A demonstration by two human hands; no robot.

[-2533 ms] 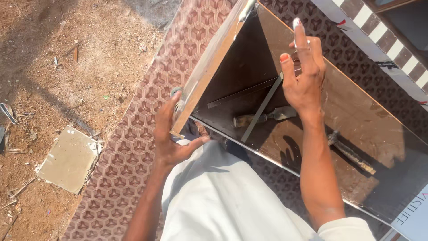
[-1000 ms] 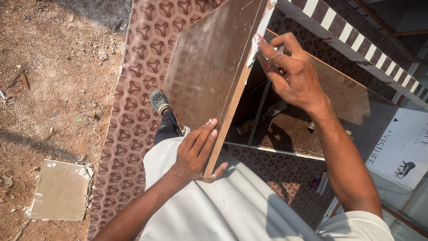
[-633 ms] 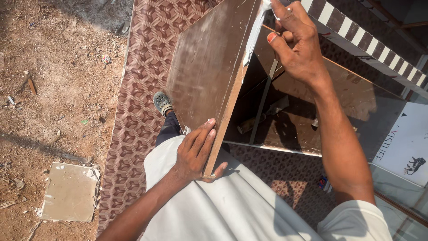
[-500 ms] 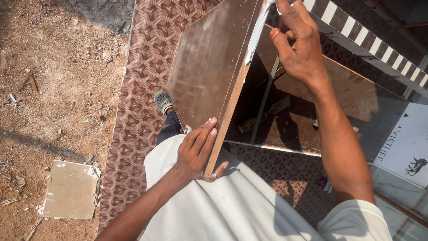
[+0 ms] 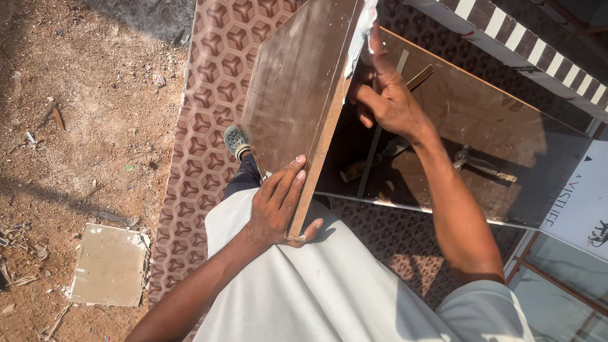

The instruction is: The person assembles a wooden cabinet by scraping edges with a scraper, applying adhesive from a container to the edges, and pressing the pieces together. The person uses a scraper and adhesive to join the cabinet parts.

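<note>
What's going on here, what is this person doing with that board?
A person stands a brown board on edge against their body. The left hand grips its near end, and the right hand pinches a pale strip along its top edge. Behind it, a hammer lies on a flat brown panel.

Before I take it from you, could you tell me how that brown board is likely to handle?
Probably stiff: the board stands on edge without bowing. Likely fairly heavy, since the left hand grips its lower corner while the right hand steadies the top. Its face looks smooth and dusty, so it may slip.
</note>
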